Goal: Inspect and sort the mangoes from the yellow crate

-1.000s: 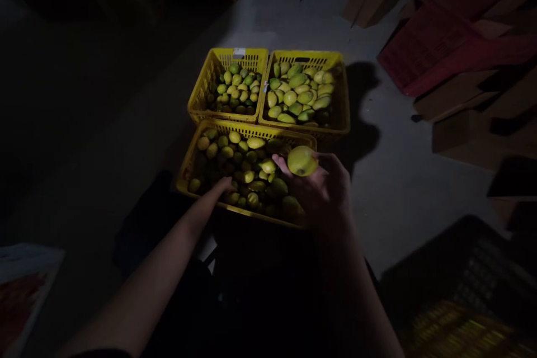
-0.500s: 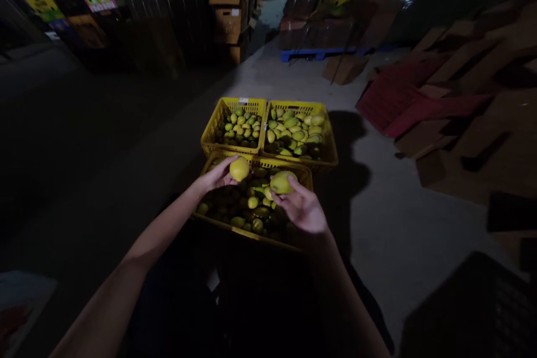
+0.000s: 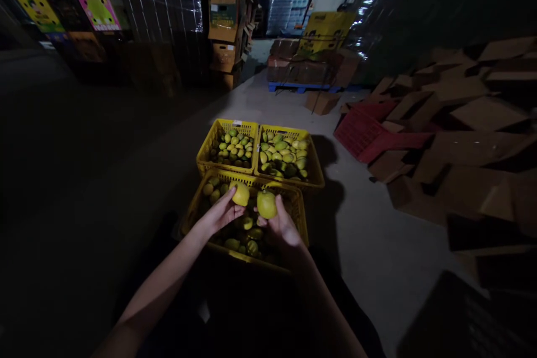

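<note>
My left hand [image 3: 223,215] is closed round a yellow lemon [image 3: 240,194], thumb on its upper side. In my right hand [image 3: 286,228] is a greener lemon [image 3: 267,205], gripped between the thumb and the fingers beneath. The two fruits are close together but apart, above the near yellow crate [image 3: 241,259]. More yellow and green fruits [image 3: 231,244] lie inside that crate, many of them in shadow. Behind it, touching side by side, stand a left yellow crate [image 3: 202,161] of smaller fruits and a right yellow crate [image 3: 318,178] of larger, longer ones.
At the right, a red plastic crate [image 3: 361,134] lies among a heap of cardboard boxes [image 3: 457,156]. A blue pallet [image 3: 300,88] with boxes stands farther back. Stacked cartons [image 3: 223,25] rise behind the crates to the left. Grey floor [image 3: 369,246] shows on the right.
My hands have come closer together, bringing the two lemons nearly side by side. The right lemon has been turned more end-on. The view has tilted up, so everything sits lower in the picture.
</note>
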The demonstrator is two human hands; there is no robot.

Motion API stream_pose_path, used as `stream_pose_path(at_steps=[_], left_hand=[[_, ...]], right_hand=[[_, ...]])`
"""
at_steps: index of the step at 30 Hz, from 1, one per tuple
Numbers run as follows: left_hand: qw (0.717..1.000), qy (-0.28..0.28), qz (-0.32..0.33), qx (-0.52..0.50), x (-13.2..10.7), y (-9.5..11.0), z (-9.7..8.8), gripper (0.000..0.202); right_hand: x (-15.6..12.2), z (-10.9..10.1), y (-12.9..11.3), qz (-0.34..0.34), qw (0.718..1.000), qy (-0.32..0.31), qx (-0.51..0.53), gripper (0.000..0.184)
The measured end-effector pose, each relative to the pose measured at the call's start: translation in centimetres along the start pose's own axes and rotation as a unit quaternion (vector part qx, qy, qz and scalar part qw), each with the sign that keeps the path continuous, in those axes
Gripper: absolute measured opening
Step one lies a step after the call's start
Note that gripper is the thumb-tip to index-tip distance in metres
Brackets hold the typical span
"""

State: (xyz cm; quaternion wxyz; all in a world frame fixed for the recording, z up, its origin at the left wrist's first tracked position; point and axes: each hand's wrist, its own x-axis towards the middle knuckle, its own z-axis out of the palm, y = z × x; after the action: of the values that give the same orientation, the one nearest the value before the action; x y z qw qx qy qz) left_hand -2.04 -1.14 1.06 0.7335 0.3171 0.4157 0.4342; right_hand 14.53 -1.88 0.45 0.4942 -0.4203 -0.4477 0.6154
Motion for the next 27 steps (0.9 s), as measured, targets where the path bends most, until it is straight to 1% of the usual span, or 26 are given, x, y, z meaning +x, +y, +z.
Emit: stream_pose_path(at_steps=[2,3,4,6,8,9,10,12,15,17,19,21,24,26,27], left_hand=[[0.995,0.014,0.067,0.069,-0.4,0.1,0.1,0.056],[0.986,0.019,0.112,0.121,-0.6,0.2,0.1,0.059],[0.971,0.025,0.158,0.18,-0.9,0.4,0.1,0.062],[0.928,0.042,0.228,0.291,-1.5,0.6,0.1,0.067],[0.893,0.058,0.263,0.359,-2.0,0.8,0.1,0.07],[0.883,0.063,0.271,0.378,-2.1,0.9,0.1,0.07],[0.877,0.065,0.272,0.391,-2.2,0.9,0.1,0.068],[0.873,0.063,0.266,0.404,-2.3,0.9,0.1,0.062],[0.886,0.041,0.256,0.384,-2.3,0.9,0.2,0.056],[0.904,0.027,0.259,0.339,-2.1,0.9,0.1,0.059],[0.926,0.021,0.248,0.286,-1.9,0.9,0.1,0.06],[0.949,0.008,0.219,0.229,-1.9,1.0,-0.1,0.053],[0.982,-0.021,0.138,0.124,-1.9,0.9,-0.3,0.045],[0.994,-0.024,0.097,0.046,-1.9,0.7,-0.4,0.044],[0.996,-0.022,0.089,0.01,-1.8,0.6,-0.5,0.043]], right_hand=[[-0.2,0.2,-0.2,0.003,0.999,0.0,0.043,0.04],[-0.4,0.2,-0.3,-0.01,0.999,0.006,0.047,0.036],[-0.5,0.3,-0.4,-0.036,0.999,0.021,0.032,0.037],[-0.7,0.3,-0.7,-0.095,0.993,0.059,-0.03,0.047],[-0.9,0.2,-0.9,-0.145,0.981,0.092,-0.095,0.056],[-1.0,0.2,-1.0,-0.16,0.975,0.102,-0.116,0.057],[-1.1,0.3,-1.1,-0.168,0.971,0.107,-0.129,0.056],[-1.2,0.4,-1.3,-0.175,0.969,0.108,-0.137,0.054],[-1.4,0.6,-1.7,-0.176,0.969,0.112,-0.132,0.053],[-1.5,0.5,-1.9,-0.164,0.973,0.114,-0.117,0.053],[-1.4,0.1,-2.1,-0.142,0.981,0.099,-0.093,0.053],[-1.2,-0.4,-2.1,-0.112,0.989,0.065,-0.072,0.052],[-0.9,-1.1,-1.9,-0.072,0.997,0.021,-0.033,0.044],[-0.7,-1.4,-1.7,-0.049,0.999,0.009,0.019,0.038],[-0.7,-1.5,-1.5,-0.038,0.998,0.006,0.049,0.036]])
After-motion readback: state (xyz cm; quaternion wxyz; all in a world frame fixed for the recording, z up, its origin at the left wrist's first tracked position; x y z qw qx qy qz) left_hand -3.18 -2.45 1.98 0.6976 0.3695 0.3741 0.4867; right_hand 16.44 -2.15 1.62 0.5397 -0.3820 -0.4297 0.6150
